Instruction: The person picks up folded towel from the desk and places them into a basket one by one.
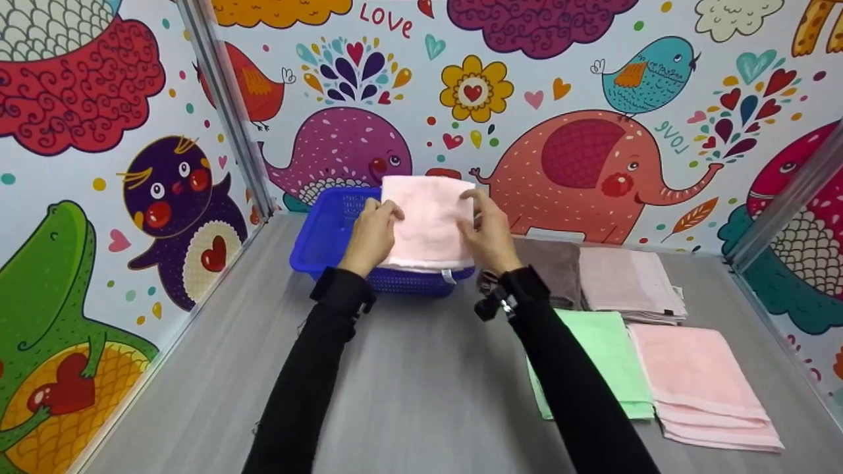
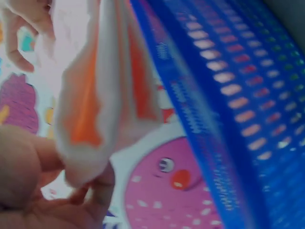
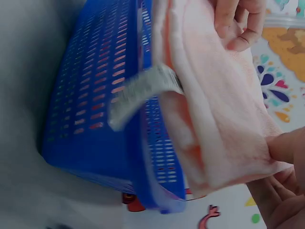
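Observation:
A folded pale pink towel (image 1: 428, 224) is held up in front of and over the blue plastic basket (image 1: 309, 247). My left hand (image 1: 374, 230) pinches its left edge, thumb on the near face. At the right edge, my right hand (image 1: 490, 230) grips it between thumb and fingers. The right wrist view shows the towel's stacked layers (image 3: 209, 95) and a white label (image 3: 147, 88) hanging from the lower edge, close to the basket rim (image 3: 143, 162). In the left wrist view, the left fingers (image 2: 97, 195) curl around a folded corner (image 2: 86, 157).
Right of the basket lie a folded grey-brown towel (image 1: 550, 263) and a beige towel stack (image 1: 625, 283). Nearer are folded green towels (image 1: 606, 355) and a pink towel stack (image 1: 705, 375). Cartoon-printed walls (image 1: 421, 85) with metal corner posts (image 1: 227, 105) bound the grey table (image 1: 408, 395).

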Demonstrator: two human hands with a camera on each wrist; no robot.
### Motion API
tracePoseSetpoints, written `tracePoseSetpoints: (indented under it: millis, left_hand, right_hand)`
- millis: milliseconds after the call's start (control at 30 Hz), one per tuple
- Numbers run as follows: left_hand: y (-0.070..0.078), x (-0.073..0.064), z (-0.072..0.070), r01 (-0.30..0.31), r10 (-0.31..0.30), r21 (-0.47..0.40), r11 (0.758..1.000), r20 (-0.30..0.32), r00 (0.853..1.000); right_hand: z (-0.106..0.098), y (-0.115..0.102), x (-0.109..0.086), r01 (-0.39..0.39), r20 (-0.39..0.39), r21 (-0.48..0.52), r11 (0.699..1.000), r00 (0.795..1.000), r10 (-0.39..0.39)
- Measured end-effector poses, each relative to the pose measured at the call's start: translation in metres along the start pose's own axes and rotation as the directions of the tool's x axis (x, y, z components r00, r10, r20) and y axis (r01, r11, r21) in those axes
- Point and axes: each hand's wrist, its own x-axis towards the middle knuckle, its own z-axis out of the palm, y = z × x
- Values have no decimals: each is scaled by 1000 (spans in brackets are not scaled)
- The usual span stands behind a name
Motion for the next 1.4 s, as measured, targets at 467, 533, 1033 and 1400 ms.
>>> tracePoseSetpoints:
  millis: [467, 533, 1033, 1400]
  left_hand:
    - [-25, 9, 40, 99, -168, 213, 972, 339, 926]
    - [-27, 7, 43, 100, -196, 266, 959, 360, 912]
    - [-32, 4, 41, 231, -360, 351, 907, 364, 859]
    - [-33, -17, 45, -26, 0, 294, 955, 87, 996]
  right_hand:
    - [46, 30, -5, 37, 120, -339, 940, 993, 4]
    - [49, 29, -5, 101, 150, -443, 891, 988, -37]
    - [42, 22, 1, 78, 375, -696, 714, 887, 269]
    - [28, 20, -7, 16, 243, -491, 871, 963, 120]
